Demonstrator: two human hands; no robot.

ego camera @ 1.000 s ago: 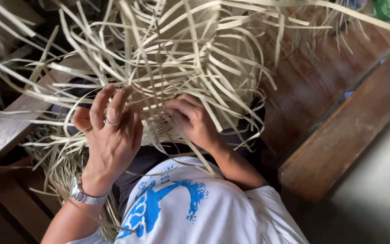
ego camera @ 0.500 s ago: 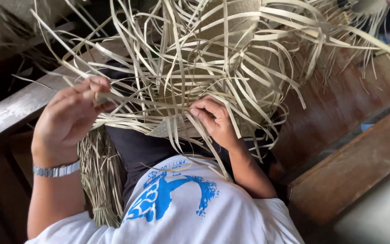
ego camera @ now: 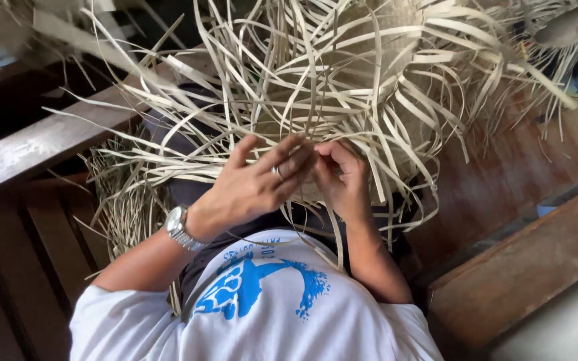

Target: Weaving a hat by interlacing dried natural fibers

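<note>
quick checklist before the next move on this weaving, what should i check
1. Both hands on the work: left hand and right hand meet at the woven piece: ok.
2. Single strip pinched: fingertips hidden among strips: cannot tell.
3. Loose strips untangled: they cross and curl everywhere: not ok.
4. Wristwatch clear of strips: ok.
5. Spare bundle nearby, beside the left arm: ok.
</note>
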